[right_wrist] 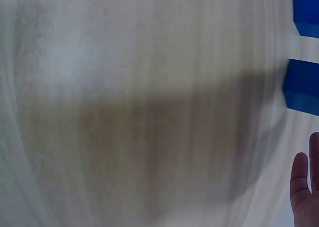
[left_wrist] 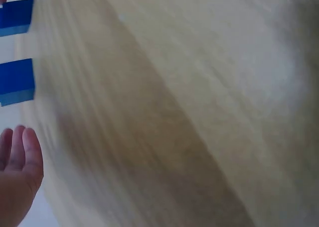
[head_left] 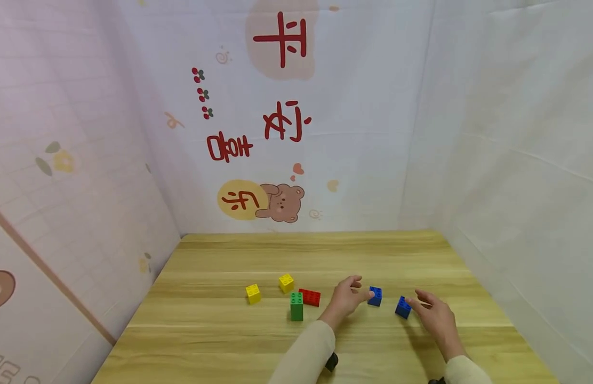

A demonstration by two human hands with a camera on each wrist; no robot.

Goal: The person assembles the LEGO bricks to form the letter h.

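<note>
Two blue toy bricks stand apart on the table: the left blue brick [head_left: 375,296] and the right blue brick [head_left: 403,308]. My left hand [head_left: 345,296] hovers beside the left one, fingers extended and thumb pointing toward it. In the left wrist view, a gap separates the left hand [left_wrist: 19,172] from the nearer blue brick [left_wrist: 17,81]. On the other side, my right hand [head_left: 435,316] is next to the right brick, its fingers loosely extended. The right wrist view shows that blue brick [right_wrist: 303,86] apart from the visible fingers [right_wrist: 299,177]. Neither hand holds anything.
Left of the hands, a red brick [head_left: 310,297] lies behind a tall green brick or stack [head_left: 296,307]. Two yellow bricks, one farther left [head_left: 253,294] and one nearer the red [head_left: 286,283], sit beyond. Printed cloth [head_left: 363,133] walls in the wooden table [head_left: 219,346].
</note>
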